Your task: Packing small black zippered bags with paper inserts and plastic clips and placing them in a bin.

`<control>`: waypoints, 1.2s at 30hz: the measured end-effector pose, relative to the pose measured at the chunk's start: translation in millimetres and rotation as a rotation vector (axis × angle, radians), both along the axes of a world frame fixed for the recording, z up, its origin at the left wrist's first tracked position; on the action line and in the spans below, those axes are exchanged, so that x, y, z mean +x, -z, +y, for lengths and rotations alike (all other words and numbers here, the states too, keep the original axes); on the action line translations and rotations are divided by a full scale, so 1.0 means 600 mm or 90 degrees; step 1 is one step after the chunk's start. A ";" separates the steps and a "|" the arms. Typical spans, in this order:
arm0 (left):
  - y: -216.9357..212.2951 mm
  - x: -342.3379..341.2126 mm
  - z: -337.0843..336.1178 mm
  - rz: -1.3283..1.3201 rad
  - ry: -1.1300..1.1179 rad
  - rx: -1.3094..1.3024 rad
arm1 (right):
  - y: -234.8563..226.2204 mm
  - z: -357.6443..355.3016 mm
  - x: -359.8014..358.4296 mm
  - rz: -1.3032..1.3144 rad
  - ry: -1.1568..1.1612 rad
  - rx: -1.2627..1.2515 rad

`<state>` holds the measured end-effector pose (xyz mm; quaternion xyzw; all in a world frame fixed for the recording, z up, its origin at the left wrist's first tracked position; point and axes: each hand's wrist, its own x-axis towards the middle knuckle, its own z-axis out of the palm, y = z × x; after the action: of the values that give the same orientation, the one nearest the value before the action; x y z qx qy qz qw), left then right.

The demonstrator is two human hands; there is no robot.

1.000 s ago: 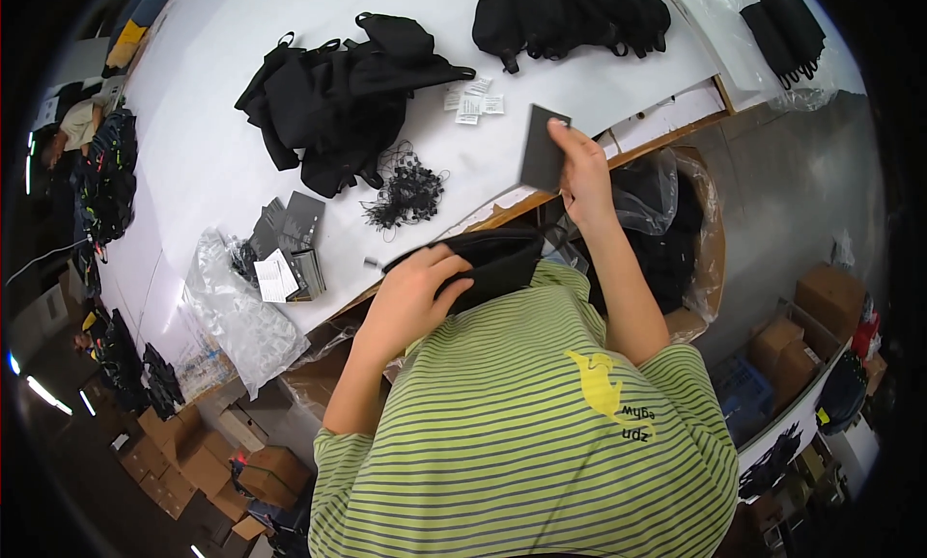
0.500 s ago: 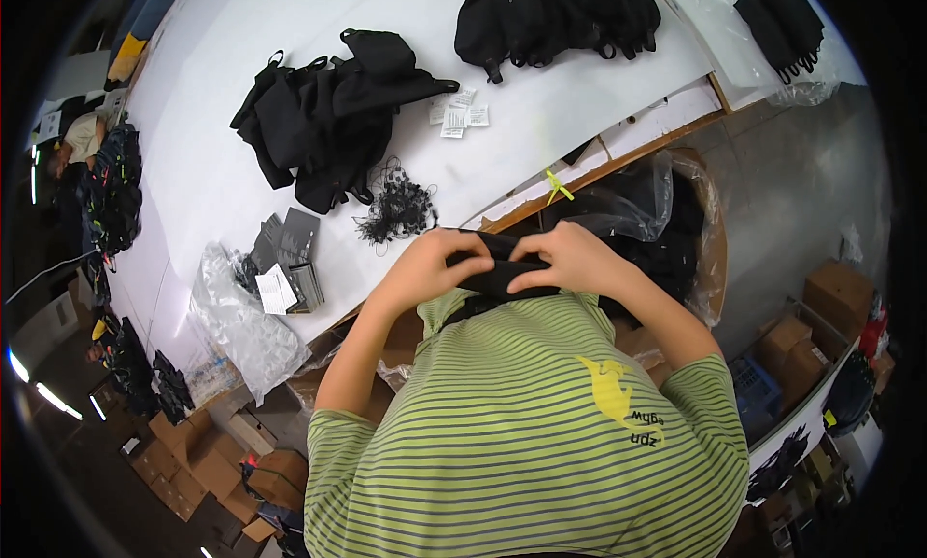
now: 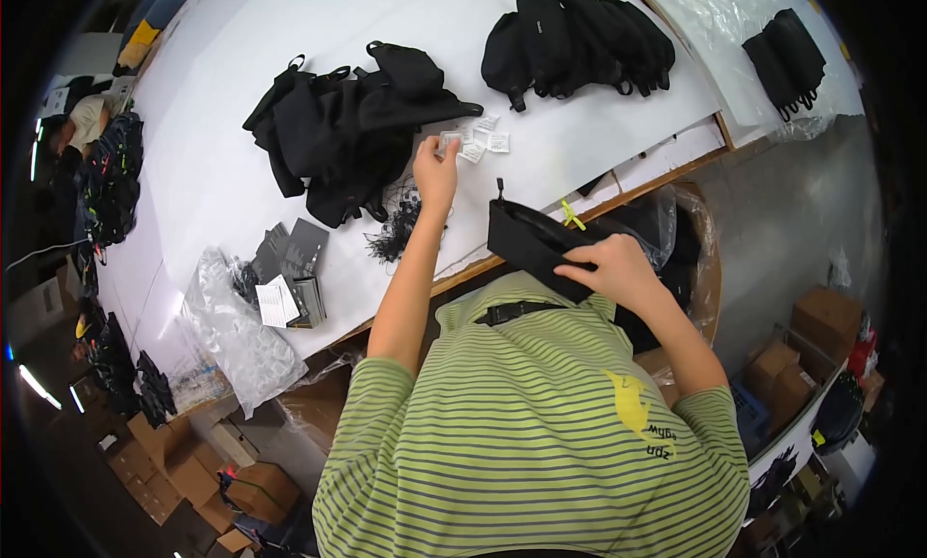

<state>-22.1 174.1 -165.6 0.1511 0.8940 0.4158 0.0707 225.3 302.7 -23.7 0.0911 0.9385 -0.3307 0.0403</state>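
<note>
Swung off the pouch (image 3: 527, 246) since earlier, my left hand (image 3: 436, 175) is at the packets (image 3: 472, 152) on the table (image 3: 575, 138), its grip unclear to me, while my right hand (image 3: 623, 269) pinches the pouch by the table's edge, seemingly not yet closed.

The pouch (image 3: 526, 249) is black, soft and long, its mouth gaping along the upper side, a dark pull (image 3: 500, 188) sticking up from its left corner. It is held aslant, left end higher, at the near edge of the bench (image 3: 599, 133). The sachets (image 3: 473, 151) are small white squares with print, loosely clustered on the bench, farther in from that edge; the leftmost is partly covered.
</note>
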 end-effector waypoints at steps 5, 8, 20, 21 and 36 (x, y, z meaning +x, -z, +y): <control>-0.216 0.054 -0.074 0.065 0.357 0.152 | -0.023 0.002 -0.079 0.075 -0.106 0.100; -0.259 0.062 -0.122 0.241 0.468 -0.092 | -0.032 -0.008 -0.122 0.123 -0.169 0.086; -0.207 0.126 -0.169 -0.557 -0.179 0.924 | -0.058 -0.113 -0.219 0.288 0.025 -0.381; -0.221 0.119 -0.166 -0.550 -0.223 0.915 | -0.066 -0.117 -0.218 0.294 0.079 -0.431; -0.291 0.117 -0.124 -0.630 -0.042 0.590 | -0.060 -0.052 -0.274 0.375 0.123 -0.547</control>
<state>47.9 99.5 9.3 -0.0695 0.4899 0.7782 0.3867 60.8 271.4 12.4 0.0556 0.6773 -0.6991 -0.2223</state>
